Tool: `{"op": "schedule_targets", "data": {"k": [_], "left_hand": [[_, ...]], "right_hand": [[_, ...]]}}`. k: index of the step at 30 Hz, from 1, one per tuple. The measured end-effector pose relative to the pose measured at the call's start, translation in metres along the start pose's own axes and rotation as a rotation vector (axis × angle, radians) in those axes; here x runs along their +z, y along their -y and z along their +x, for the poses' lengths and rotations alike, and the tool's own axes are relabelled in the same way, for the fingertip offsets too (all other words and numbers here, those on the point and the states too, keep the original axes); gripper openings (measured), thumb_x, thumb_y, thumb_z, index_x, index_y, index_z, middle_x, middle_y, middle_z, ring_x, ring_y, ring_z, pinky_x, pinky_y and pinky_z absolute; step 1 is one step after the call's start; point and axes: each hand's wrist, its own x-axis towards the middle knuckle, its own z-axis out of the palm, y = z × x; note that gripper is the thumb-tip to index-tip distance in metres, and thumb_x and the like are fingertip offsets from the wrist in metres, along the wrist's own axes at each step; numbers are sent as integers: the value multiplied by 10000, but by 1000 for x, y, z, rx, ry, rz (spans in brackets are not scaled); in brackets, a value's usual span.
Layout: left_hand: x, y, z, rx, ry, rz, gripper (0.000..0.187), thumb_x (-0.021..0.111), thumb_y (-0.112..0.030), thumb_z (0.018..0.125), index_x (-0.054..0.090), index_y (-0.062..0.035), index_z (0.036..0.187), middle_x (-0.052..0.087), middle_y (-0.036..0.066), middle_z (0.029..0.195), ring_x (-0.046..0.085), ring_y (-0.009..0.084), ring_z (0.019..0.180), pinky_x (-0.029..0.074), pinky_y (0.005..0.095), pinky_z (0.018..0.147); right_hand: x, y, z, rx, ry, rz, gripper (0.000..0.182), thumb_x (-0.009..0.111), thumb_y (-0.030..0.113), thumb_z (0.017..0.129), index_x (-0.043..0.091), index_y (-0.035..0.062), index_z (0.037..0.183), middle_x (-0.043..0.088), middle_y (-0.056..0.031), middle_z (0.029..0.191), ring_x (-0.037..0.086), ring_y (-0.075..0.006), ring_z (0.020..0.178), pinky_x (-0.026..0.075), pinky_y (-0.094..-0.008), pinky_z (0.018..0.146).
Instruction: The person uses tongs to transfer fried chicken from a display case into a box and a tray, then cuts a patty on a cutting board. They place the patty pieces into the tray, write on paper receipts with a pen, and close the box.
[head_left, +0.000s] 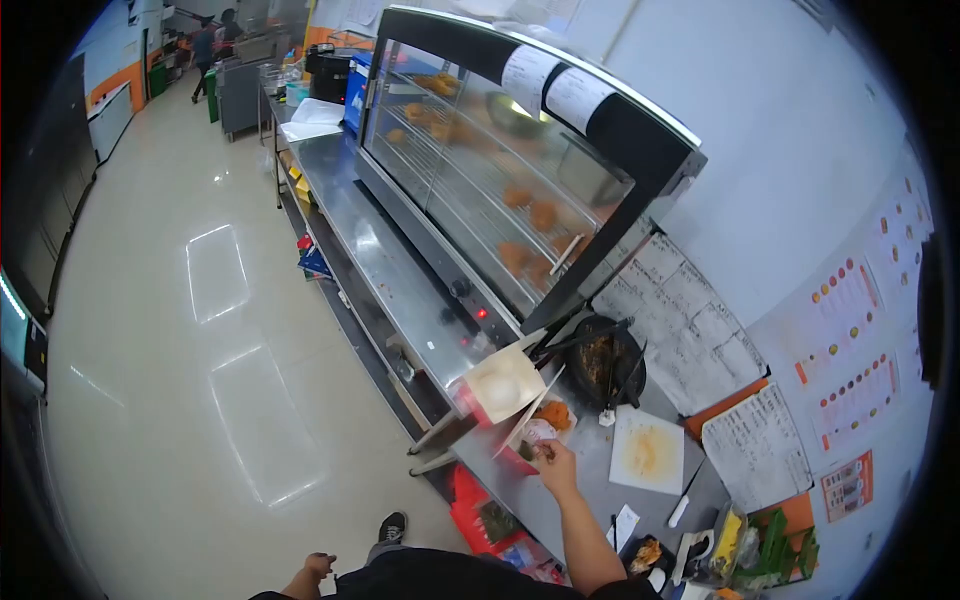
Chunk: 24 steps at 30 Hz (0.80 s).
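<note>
An open red box [512, 400] with fried pieces inside stands at the front edge of the steel desk [400, 270]. The right hand [553, 462] pinches its near flap. Just behind are a black bowl [605, 362] with tongs and the glass warmer [500, 170]. The left hand [318, 566] hangs low, loosely curled, holding nothing.

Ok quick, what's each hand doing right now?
Left hand: hangs low by the floor, holding nothing visible.
Right hand: fingers pinch the edge of a food box.
</note>
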Motion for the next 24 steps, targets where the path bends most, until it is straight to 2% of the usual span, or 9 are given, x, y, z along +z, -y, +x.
{"op": "schedule_targets", "data": {"k": [4,6,8,12,13,19,20,22,24], "left_hand": [[-11,-5,11,33,19,-40,649,706,-318,899,483,17,1408,690,160,1113,703,275,855,538,385,636],[-21,-9,9,41,-11,-105,614,702,-312,902,503,1,1391,691,152,1083,698,271,837,531,394,634],[-27,-20,13,38,-34,-147,536,685,-312,913,542,-27,1344,686,134,1040,690,265,813,516,404,626],[-45,-32,22,12,32,18,387,596,-370,945,593,-107,1229,654,99,1052,675,294,864,493,448,694],[-45,-39,24,51,67,145,419,614,-397,921,594,-111,1226,656,100,1059,674,296,874,503,443,703],[4,-86,7,726,149,1666,618,721,-559,774,600,-136,1207,665,104,1096,669,309,935,563,409,761],[15,-89,12,870,280,1341,545,708,-510,793,602,-130,1169,654,84,1041,647,288,1004,550,429,797],[46,-107,2,204,121,595,505,663,-466,826,572,-153,1213,640,68,1084,633,293,1040,533,453,826],[91,-115,-5,116,71,328,472,619,-421,859,543,-177,1256,626,53,1126,620,299,1076,517,477,855]], "right_hand": [[-28,23,-14,-157,-296,-120,148,686,67,903,664,-25,1017,718,-111,910,677,-192,791,540,-293,708],[-66,45,-24,3,-355,-122,122,689,89,902,681,-15,964,708,-96,846,666,-183,759,528,-301,691],[-113,48,-38,77,-354,-288,132,644,109,924,687,-5,976,716,-168,934,694,-294,818,542,-381,781],[-225,20,-92,28,-500,-525,374,530,290,1004,670,-8,828,657,-223,785,637,-395,730,489,-459,678],[-253,33,-114,175,-520,-539,321,535,238,1010,698,-5,878,698,-177,792,681,-304,735,515,-386,695],[-441,9,-248,413,-861,-643,202,642,103,944,674,18,1124,703,-113,829,647,-148,728,510,-321,665],[-475,-15,-278,400,-884,-657,203,654,104,930,679,23,1115,702,-117,827,648,-152,728,510,-320,668],[-541,-34,-327,539,-879,-739,213,670,132,904,696,34,1091,716,-146,890,676,-231,808,524,-359,737],[-604,-56,-369,708,-852,-845,226,680,159,882,707,38,1071,729,-174,957,701,-313,892,535,-403,809]]}}
